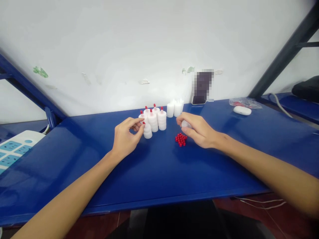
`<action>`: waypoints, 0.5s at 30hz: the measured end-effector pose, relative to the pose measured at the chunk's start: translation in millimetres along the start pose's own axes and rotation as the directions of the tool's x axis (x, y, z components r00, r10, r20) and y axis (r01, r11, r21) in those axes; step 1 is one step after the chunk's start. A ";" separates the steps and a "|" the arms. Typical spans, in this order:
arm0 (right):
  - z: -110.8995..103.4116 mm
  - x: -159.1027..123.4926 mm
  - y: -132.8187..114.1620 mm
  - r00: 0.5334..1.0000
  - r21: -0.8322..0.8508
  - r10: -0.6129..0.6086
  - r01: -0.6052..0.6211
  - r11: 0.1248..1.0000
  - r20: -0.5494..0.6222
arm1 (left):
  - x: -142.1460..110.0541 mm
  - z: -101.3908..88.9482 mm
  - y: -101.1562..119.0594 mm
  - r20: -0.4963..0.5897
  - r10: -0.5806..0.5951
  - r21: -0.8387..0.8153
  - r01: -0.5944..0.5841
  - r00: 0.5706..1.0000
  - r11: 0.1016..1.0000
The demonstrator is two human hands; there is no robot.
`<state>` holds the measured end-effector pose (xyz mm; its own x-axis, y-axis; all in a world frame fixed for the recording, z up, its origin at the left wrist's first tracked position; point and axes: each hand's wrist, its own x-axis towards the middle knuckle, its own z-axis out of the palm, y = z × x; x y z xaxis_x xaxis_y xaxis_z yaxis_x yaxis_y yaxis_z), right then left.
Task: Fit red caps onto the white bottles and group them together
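My left hand point(126, 136) hovers over the blue table point(154, 172) with thumb and fingers pinched at a small white bottle with a red tip point(147, 130). Behind it stands a cluster of several white bottles with red tips point(154, 119). My right hand point(196, 130) is curled around a white bottle without a tip point(185, 124), just above a small heap of red caps point(181, 139). A few plain white bottles point(175, 108) stand farther back near the wall.
A phone point(199, 99) leans against the white wall. A white earbud case point(242, 110) and a clear plastic bag point(245, 102) lie at the right. A white power strip point(15, 149) sits at the left edge. Blue frame bars run diagonally at both sides.
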<state>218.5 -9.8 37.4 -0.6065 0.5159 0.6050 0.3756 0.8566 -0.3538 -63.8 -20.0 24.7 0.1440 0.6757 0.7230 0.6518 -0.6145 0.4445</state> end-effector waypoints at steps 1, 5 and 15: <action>1.6 0.7 -1.1 1.000 -0.007 0.016 -0.016 1.000 0.007 | 0.0 0.5 -0.4 0.001 0.005 0.001 -0.005 1.000 1.000; 8.5 3.9 -5.8 0.996 -0.044 0.085 -0.087 0.995 -0.031 | -1.2 0.7 0.9 -0.038 0.050 -0.015 -0.050 0.998 0.999; 30.0 0.0 -32.0 0.996 -0.047 -0.064 0.061 0.997 -0.067 | -23.3 12.5 49.9 -0.028 0.319 -0.209 -0.318 0.947 0.925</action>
<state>185.5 -36.8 27.3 -0.5811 0.4584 0.6725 0.3704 0.8847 -0.2830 -25.3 -61.3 23.4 0.3234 0.4320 0.8419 0.4014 -0.8683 0.2914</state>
